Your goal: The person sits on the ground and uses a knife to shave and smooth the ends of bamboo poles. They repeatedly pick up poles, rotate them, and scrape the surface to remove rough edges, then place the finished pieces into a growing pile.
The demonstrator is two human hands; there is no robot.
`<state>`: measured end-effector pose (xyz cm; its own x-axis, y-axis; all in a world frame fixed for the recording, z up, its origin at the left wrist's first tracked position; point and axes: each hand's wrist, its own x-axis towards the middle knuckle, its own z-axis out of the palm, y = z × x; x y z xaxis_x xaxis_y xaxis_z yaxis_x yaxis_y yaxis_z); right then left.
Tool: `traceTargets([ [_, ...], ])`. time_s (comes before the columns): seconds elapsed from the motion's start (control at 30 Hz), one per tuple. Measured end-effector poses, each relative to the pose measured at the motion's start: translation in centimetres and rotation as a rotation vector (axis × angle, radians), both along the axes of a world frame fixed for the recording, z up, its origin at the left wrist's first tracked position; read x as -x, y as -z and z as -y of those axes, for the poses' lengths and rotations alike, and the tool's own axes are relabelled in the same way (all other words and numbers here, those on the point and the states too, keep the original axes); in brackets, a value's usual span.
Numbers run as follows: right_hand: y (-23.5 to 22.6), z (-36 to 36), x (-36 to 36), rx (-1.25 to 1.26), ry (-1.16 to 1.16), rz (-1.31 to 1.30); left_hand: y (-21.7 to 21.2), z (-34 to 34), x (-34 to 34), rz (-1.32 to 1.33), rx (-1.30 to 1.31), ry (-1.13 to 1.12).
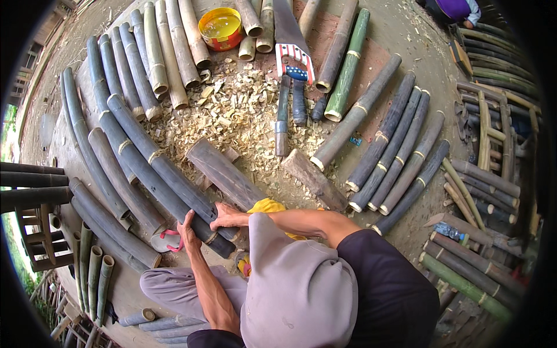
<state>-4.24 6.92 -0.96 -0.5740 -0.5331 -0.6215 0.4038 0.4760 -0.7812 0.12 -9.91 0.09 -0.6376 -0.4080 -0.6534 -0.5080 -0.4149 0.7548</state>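
Your left hand and right hand half-curled, gripping either side of two poles, near ends. Uneven grip could let round poles roll apart.

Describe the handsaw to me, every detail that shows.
The handsaw lies beyond the wood chips, among bamboo poles, its handle toward the person and its blade pointing away. The broad, dark blade looks like metal; it runs out of view at the top, so its tip cannot be seen. The handle, perhaps plastic, is a loop with red and white stripes and a blue grip with white marks. Whether it touches the tool handles just below is unclear.
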Motion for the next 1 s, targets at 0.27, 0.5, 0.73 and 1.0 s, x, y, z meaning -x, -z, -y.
traceTargets([
  [0.27, -4.3, -2.8, -1.0, 0.319, 0.325, -0.075, -3.9, -2.4, 0.6, -0.124, 0.018, 0.076],
  [0.5, -6.9, -7.4, -2.4, 0.306, 0.496, -0.147, -8.2, -7.0, 2.4, -0.149, 0.215, 0.341],
  [0.73, -10.4, -10.4, -0.1, 0.609, 1.035, -0.129, -12.7, -13.1, 11.3, -0.31, 0.166, 0.82],
  [1.0, -9.6, -19.5, 1.5, 0.274, 1.326, -0.283, -10.4, -24.1, 17.9, -0.312, -0.082, 1.229],
])
